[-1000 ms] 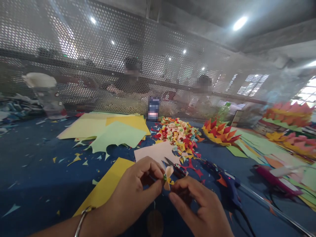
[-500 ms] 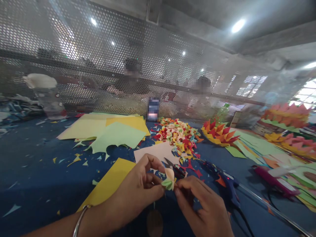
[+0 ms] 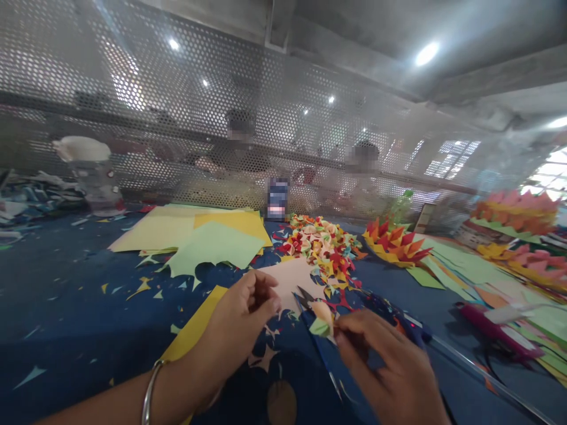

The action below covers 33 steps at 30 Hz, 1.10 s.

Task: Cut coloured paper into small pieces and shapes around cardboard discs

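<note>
My right hand (image 3: 390,366) pinches a small folded paper flower (image 3: 322,319), peach and green, just above the blue table (image 3: 66,319). My left hand (image 3: 239,324) hovers a little to the left of it, fingers curled together, with nothing visible in them. A metal bangle (image 3: 150,389) sits on my left wrist. Small scissors (image 3: 305,295) lie on a pink sheet (image 3: 287,277) right behind the flower. A yellow sheet (image 3: 195,330) lies under my left hand.
A heap of small paper flowers (image 3: 323,242) lies behind the pink sheet. Yellow and green sheets (image 3: 199,236) lie at the back left. A blue glue gun (image 3: 407,330) and a pink one (image 3: 491,324) lie to the right. Spiky paper crowns (image 3: 394,239) stand further right. People sit behind a perforated screen (image 3: 221,118).
My left hand let go of the paper flower and drew back to the left. My right hand keeps the flower and has shifted slightly right.
</note>
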### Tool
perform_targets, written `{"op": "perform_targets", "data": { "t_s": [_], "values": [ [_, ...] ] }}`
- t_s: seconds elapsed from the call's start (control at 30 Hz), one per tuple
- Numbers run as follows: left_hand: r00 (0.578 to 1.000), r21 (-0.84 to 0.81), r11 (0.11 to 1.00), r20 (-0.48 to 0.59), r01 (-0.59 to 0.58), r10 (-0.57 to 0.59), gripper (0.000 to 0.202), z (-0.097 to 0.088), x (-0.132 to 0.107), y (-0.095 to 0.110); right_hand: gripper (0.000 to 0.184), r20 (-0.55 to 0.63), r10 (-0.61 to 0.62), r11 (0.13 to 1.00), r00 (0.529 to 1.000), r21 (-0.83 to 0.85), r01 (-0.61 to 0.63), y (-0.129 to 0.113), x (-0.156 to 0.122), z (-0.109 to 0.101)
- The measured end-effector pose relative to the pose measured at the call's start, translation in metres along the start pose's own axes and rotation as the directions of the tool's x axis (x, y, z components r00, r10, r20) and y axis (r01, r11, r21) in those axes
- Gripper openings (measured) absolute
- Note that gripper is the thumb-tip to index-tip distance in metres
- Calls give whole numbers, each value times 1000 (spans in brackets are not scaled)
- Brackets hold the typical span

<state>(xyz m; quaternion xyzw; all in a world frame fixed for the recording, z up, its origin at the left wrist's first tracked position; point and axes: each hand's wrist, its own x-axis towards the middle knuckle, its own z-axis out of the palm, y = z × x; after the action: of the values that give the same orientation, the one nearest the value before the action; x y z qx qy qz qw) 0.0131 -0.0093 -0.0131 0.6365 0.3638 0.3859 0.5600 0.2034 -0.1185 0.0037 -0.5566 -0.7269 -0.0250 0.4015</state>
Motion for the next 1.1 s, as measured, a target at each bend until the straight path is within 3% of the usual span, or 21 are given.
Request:
{"op": "perform_targets", "data": {
  "t_s": [0.13, 0.2, 0.33, 0.5, 0.63, 0.83, 0.97, 1.1],
  "values": [
    [996, 34, 998, -65, -57, 59, 14, -4, 4, -3, 11, -12, 100, 978, 995, -184, -101, 18, 28, -22],
    [994, 68, 995, -79, -75, 80, 12, -4, 5, -4, 11, 40, 209, 944, 977, -267, -191, 32, 52, -31],
    [979, 151, 978, -123, -146, 165, 10, -8, 8, -5, 14, 29, 288, 901, 957, -347, -261, 69, 108, -41],
    [950, 265, 941, -170, -212, 261, 9, -18, 12, -2, 24, 59, 421, 832, 905, -423, -359, 118, 163, -33],
    [952, 371, 902, -120, -220, 282, 13, -18, 10, 0, 28, 89, 480, 804, 873, -443, -397, 141, 186, -18],
    [938, 584, 755, 36, -299, 344, 35, -21, 11, -1, 27, 115, 492, 785, 863, -487, -383, 145, 196, -11],
    [938, 681, 686, 2, -255, 346, 34, -28, 17, 1, 27, 149, 457, 814, 877, -467, -345, 132, 187, -14],
    [931, 720, 654, -31, -231, 363, 26, -32, 19, 3, 24, 205, 360, 883, 910, -389, -262, 103, 165, -12]
  ]
}}
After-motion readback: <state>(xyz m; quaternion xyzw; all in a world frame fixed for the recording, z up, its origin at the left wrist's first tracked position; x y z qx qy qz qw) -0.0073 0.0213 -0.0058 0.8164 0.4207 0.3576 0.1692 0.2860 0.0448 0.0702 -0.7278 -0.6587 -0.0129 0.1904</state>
